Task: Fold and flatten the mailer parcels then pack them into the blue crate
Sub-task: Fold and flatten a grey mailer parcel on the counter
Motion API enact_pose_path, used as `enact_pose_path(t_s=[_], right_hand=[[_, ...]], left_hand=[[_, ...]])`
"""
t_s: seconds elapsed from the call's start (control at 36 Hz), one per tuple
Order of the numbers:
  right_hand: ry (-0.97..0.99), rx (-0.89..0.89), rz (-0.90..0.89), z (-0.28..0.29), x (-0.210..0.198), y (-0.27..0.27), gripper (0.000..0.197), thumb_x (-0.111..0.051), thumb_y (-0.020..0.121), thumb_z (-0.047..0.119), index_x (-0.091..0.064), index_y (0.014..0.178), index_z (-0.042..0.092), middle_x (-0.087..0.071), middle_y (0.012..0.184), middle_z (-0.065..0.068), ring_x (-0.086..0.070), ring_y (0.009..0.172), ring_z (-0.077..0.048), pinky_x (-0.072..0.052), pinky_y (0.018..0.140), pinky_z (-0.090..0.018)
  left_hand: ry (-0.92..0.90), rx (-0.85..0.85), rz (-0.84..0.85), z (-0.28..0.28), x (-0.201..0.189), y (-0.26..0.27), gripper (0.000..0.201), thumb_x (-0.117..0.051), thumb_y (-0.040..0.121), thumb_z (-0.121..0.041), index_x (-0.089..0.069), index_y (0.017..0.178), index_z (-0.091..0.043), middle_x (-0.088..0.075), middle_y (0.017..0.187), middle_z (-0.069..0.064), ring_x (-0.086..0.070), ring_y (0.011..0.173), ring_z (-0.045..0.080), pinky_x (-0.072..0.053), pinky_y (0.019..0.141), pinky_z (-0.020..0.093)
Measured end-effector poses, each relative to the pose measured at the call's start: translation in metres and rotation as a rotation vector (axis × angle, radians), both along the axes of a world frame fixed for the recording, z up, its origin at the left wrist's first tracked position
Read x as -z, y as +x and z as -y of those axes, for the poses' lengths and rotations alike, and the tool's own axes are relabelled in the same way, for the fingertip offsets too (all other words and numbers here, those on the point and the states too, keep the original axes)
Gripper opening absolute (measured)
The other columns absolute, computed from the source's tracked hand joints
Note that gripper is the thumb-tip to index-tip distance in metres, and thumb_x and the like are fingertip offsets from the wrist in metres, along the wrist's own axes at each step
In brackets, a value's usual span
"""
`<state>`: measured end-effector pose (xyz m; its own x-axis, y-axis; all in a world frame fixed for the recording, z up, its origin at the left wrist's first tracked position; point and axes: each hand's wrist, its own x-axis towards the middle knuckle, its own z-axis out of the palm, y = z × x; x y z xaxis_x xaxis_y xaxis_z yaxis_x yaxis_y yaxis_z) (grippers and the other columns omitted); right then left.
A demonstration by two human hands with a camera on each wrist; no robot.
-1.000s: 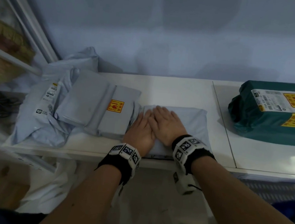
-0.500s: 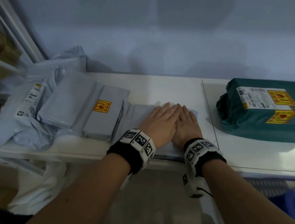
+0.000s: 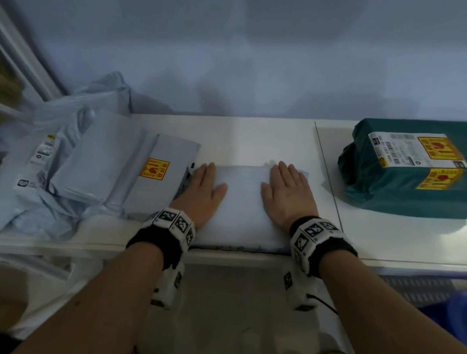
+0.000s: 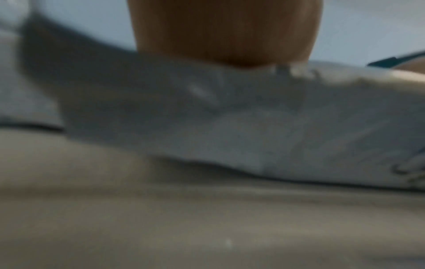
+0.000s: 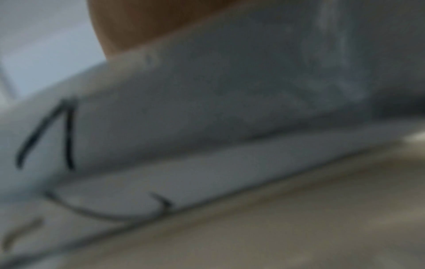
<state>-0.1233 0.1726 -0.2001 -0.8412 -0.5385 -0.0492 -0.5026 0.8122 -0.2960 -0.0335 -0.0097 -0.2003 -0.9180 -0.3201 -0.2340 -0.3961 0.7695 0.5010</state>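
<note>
— On the white counter (image 3: pixel 260 139), near its front edge, what lies under the hands?

— One pale grey mailer parcel (image 3: pixel 240 206), folded flat. Its long axis runs left to right along the counter edge, and its near long side sits right at that edge, with dark handwritten strokes showing there in the right wrist view.

— And the hands?

— Both lie palm down on it with fingers straight and pointing toward the wall. The left hand (image 3: pixel 203 191) presses the parcel's left end, the right hand (image 3: pixel 285 194) its right end, with bare parcel between them. Neither curls round anything.

— What sits beside it?

— Just left, touching or nearly so, a heap of grey mailer parcels (image 3: pixel 105 168); the top one bears an orange sticker (image 3: pixel 154 169). Well to the right stands a bulky dark green parcel (image 3: pixel 419 171) with a white shipping label and yellow stickers.

— The crate?

— Only a blue corner (image 3: pixel 464 313) shows at lower right, below counter level.
</note>
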Motion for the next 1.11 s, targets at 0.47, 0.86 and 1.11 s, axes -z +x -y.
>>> enact_pose_path(t_s=[0.47,0.86,1.11], right_hand=[[-0.725,0.459,0.554,-0.039,0.023,-0.012,0.06,-0.052,0.084,0.046,-0.048,0.139,0.024,-0.053,0.14,-0.004,-0.05,0.126,-0.027,-0.038,0.11,-0.045],[-1.096,0.328,0.796,-0.039,-0.086,0.01,0.041,-0.045,0.096,0.001,-0.052,0.134,0.017,-0.062,0.123,-0.012,-0.061,0.101,-0.027,-0.05,0.093,-0.042],[-1.087,0.396,0.761,-0.045,-0.068,0.017,0.035,-0.049,0.099,0.02,-0.052,0.134,0.019,-0.065,0.117,-0.008,-0.064,0.09,-0.018,-0.055,0.078,-0.029]], left_hand=[[0.597,-0.246,-0.082,-0.017,-0.031,0.014,0.061,-0.035,0.103,-0.033,-0.005,0.154,-0.019,-0.024,0.156,0.002,-0.031,0.14,0.024,-0.024,0.118,0.04],[0.972,-0.311,-0.403,-0.012,-0.074,0.026,0.035,-0.047,0.095,-0.001,-0.057,0.126,-0.014,-0.068,0.114,0.006,-0.066,0.092,0.019,-0.055,0.077,0.029],[0.964,-0.285,-0.451,-0.023,-0.078,0.032,0.036,-0.055,0.095,-0.015,-0.057,0.13,-0.024,-0.068,0.118,0.0,-0.065,0.103,0.022,-0.052,0.092,0.037]])
